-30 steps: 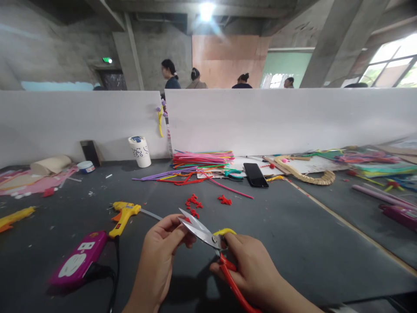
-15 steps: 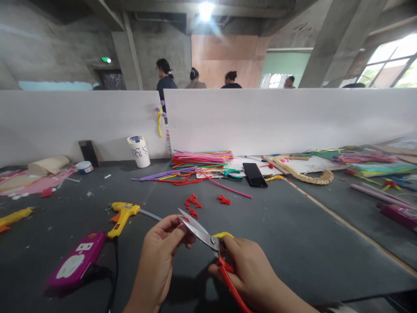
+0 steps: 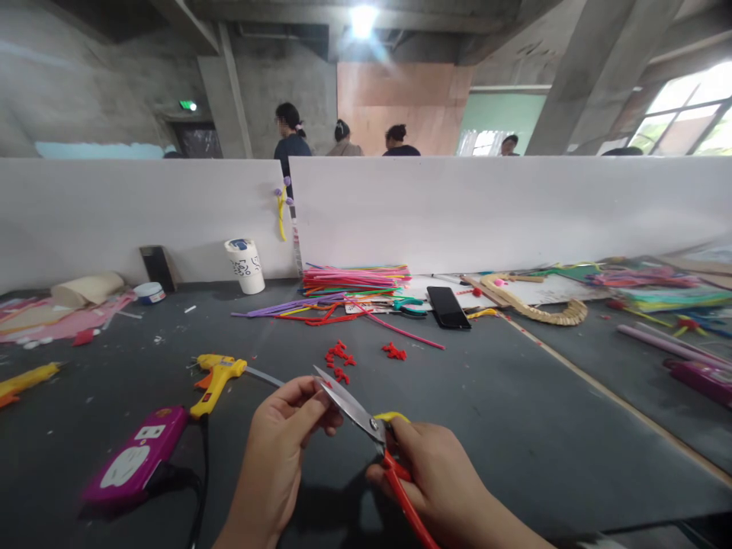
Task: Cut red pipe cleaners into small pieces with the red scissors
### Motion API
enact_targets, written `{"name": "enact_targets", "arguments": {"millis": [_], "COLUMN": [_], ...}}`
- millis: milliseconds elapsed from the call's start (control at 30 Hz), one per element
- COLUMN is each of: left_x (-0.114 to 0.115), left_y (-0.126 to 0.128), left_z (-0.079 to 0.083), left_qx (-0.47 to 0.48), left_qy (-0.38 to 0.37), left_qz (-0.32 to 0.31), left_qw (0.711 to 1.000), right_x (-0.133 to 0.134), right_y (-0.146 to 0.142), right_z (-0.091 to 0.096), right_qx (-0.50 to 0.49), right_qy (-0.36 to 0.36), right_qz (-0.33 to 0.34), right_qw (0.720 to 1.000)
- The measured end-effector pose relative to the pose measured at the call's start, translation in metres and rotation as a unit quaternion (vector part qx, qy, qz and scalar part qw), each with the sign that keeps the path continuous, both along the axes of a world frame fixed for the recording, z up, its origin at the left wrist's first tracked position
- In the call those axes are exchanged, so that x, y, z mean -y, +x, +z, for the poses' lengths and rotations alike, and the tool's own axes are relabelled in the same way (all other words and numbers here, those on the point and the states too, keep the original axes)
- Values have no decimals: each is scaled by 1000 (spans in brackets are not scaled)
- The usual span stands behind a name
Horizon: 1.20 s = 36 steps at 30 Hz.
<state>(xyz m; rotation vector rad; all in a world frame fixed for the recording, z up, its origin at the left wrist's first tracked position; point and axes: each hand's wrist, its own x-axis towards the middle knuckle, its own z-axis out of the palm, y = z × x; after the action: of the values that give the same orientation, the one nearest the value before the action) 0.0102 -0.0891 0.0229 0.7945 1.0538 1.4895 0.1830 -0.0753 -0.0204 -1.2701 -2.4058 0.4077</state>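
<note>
Red snippets (image 3: 339,350) lie ahead, a glue gun (image 3: 226,370) leftward; left hand (image 3: 280,431) pinches a scrap (image 3: 328,385), right hand (image 3: 438,465) grips scissors (image 3: 353,407).

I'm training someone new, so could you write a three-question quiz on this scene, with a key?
1. True or false: the right hand holds the scissors, and the left hand is near their tips.
2. What colour are the small pieces lying just beyond the scissors? A) green B) red C) purple
3. Fill in: in the picture, the black phone lies to the ___ of the white container.

Key: 1 true; 2 B; 3 right.
</note>
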Motion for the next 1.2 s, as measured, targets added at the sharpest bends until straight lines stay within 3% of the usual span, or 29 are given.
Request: {"name": "enact_targets", "arguments": {"millis": [567,733,1000,1200], "left_x": [-5,-4,-6,-7], "left_y": [-4,-4,5,12], "left_z": [-3,-2,-10,-19], "left_qx": [3,13,26,5], "left_qy": [-11,-29,-67,-102], "left_qz": [1,-12,-106,-184], "left_qw": [1000,999,992,978], "right_x": [0,-5,-21,-28], "right_y": [-1,1,-12,-18], "right_z": [-2,3,18,18], "right_qx": [15,-71,-317,-408], "right_qy": [7,-64,-256,-311], "right_qz": [-20,-27,-6,23], "right_qw": [1000,995,913,858]}}
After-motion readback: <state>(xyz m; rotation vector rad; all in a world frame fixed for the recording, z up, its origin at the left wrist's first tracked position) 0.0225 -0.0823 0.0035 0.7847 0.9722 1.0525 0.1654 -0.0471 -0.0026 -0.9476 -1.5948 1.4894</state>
